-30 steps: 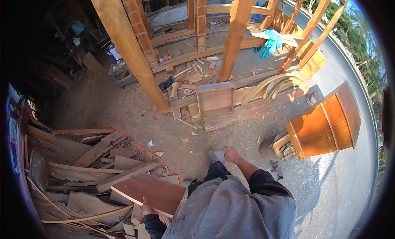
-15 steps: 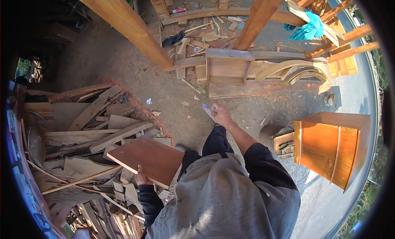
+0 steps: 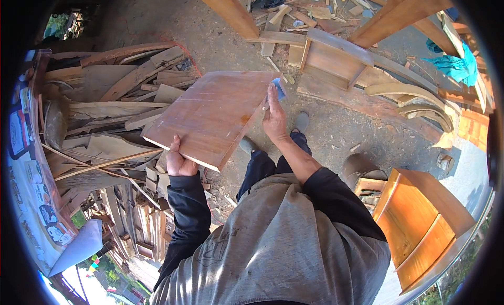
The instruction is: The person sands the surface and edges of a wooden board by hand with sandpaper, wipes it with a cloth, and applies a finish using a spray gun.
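A flat reddish-brown wooden board (image 3: 210, 111) is held up in front of me, its broad face upward and tilted. My left hand (image 3: 180, 161) is closed on its near edge, thumb on top and the other fingers hidden underneath. At the board's right edge, my right hand (image 3: 275, 119) grips a thin, flat bluish piece (image 3: 280, 88), possibly folded sandpaper. That piece lies against or right beside the edge; I cannot tell whether it touches. The fingers of my right hand point away from me along the edge.
Scrap wood (image 3: 131, 108) is heaped on my left. Ahead lie a shallow wooden drawer (image 3: 336, 58), curved wood pieces (image 3: 409, 90) and a teal cloth (image 3: 459, 63). At my right stand an orange-brown cabinet piece (image 3: 415, 221) and a small box with pliers (image 3: 370, 193). Thick wooden posts (image 3: 228, 14) slant overhead.
The board has been raised and brought forward by my left hand. My right hand has moved the bluish piece from beyond my knee to the board's right edge. The view has swung left.
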A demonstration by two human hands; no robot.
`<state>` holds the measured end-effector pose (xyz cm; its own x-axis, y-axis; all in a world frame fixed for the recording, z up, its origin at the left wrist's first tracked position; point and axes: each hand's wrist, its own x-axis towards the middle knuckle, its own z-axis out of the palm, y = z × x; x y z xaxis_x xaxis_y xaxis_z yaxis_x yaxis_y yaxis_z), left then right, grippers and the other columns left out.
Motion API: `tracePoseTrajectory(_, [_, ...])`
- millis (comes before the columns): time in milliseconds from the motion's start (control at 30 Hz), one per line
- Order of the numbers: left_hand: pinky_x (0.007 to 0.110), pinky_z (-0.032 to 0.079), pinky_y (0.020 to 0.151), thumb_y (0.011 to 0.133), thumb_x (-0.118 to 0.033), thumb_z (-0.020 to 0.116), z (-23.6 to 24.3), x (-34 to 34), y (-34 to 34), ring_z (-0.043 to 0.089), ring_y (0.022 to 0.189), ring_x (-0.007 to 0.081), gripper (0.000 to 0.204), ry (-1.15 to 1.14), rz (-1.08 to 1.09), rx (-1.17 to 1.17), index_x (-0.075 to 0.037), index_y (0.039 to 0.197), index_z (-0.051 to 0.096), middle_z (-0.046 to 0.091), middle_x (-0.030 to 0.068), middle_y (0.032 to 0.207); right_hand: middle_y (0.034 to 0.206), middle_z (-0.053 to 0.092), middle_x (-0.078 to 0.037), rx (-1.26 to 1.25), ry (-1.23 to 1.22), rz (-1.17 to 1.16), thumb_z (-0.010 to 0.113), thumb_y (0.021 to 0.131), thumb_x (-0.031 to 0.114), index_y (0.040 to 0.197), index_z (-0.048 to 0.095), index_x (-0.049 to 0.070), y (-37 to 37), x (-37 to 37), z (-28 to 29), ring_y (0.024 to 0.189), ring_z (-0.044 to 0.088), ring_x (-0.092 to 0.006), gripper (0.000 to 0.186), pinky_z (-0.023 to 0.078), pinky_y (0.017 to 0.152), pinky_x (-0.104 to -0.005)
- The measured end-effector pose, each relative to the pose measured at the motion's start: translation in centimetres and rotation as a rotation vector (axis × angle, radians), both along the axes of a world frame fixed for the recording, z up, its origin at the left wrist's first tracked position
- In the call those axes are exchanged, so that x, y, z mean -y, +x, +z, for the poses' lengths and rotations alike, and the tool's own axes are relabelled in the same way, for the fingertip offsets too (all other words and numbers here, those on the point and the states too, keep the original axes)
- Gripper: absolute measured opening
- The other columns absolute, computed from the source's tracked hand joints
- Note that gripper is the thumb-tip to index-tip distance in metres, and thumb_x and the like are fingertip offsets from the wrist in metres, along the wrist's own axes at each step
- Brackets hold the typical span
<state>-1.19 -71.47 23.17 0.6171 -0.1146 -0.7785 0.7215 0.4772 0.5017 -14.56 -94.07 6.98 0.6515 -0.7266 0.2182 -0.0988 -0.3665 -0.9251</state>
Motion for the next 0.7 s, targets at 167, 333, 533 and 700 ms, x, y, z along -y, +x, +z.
tracePoseTrajectory(167, [0.056,0.034,0.112,0.101,-0.021,0.05,1.1,0.5,1.8,0.047,0.129,0.0361,0.04,-0.087,-0.05,-0.006,-0.003,0.136,0.044,0.051,0.018,0.138,0.147,0.041,-0.025,0.324,-0.159,0.33,0.05,0.077,-0.013,0.142,0.042,-0.004,-2.1,-6.8,12.6,0.139,0.038,-0.0397,0.067,0.031,0.115,-0.0517])
tracePoseTrajectory(333, [0.057,0.036,0.11,0.1,-0.019,0.052,4.8,1.0,1.5,0.048,0.128,0.0371,0.042,-0.136,-0.084,0.036,-0.002,0.137,0.042,0.051,0.0182,0.138,0.136,0.054,-0.024,0.342,-0.343,0.165,0.055,0.076,-0.011,0.132,0.053,-0.005,1.3,-1.6,9.7,0.13,0.051,-0.0384,0.057,0.04,0.111,-0.0475])
tracePoseTrajectory(533, [0.051,0.039,0.109,0.098,-0.015,0.055,7.9,-1.1,1.5,0.052,0.124,0.032,0.041,0.005,-0.133,0.286,-0.003,0.136,0.044,0.054,0.0147,0.134,0.141,0.053,-0.015,0.174,-0.216,0.396,0.051,0.08,-0.013,0.135,0.054,0.002,3.2,4.7,11.8,0.13,0.051,-0.0305,0.058,0.04,0.113,-0.0431])
tracePoseTrajectory(700, [0.05,0.039,0.109,0.099,-0.016,0.054,10.2,-4.0,1.5,0.051,0.125,0.0309,0.041,-0.006,-0.131,0.349,-0.003,0.136,0.043,0.055,0.0149,0.134,0.14,0.055,-0.011,0.185,-0.369,0.861,0.052,0.09,-0.003,0.134,0.056,0.007,1.9,-3.5,12.9,0.131,0.051,-0.0281,0.046,0.036,0.116,-0.0416])
